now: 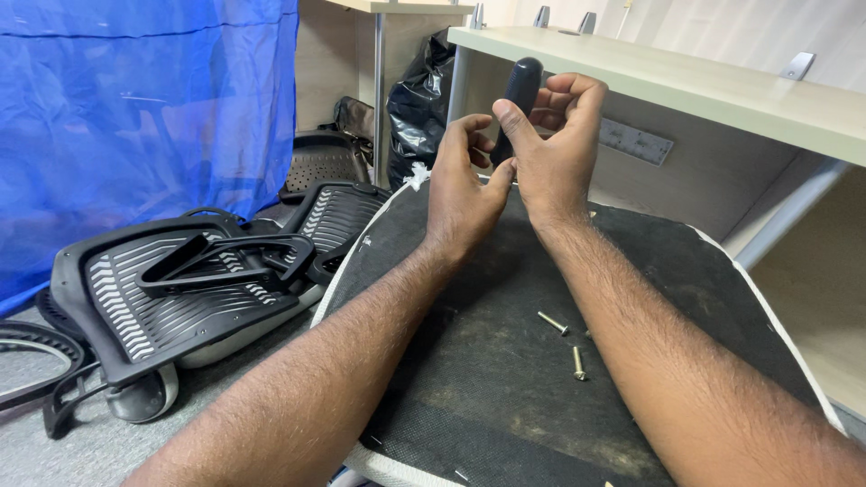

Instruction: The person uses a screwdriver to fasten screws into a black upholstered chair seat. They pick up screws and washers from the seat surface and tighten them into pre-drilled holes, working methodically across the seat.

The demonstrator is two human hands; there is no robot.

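Looking down from the head view: both hands were raised over the far edge of an upturned seat base (505,361), black fabric underside facing up. A dark cylindrical handle (523,86) stood between them, long axis near vertical, top tilted slightly away toward the pale counter (722,90) behind.

Right hand (555,149) was curled around the handle, thumb up along its near side and fingers wrapped behind; it had the grip. Left hand (460,185) was half closed just beside and below, fingertips bent in toward the handle's lower end. Couldn't tell whether it pinched anything there; the lower part was hidden by both hands.

So the handle lay straight ahead, above the seat base, and closer to the right hand.

Two loose screws (566,343) lay on the fabric between the forearms, well short of the hands. Black chair backrest parts (180,289) were stacked on the floor to the left, by a blue sheet (135,108).
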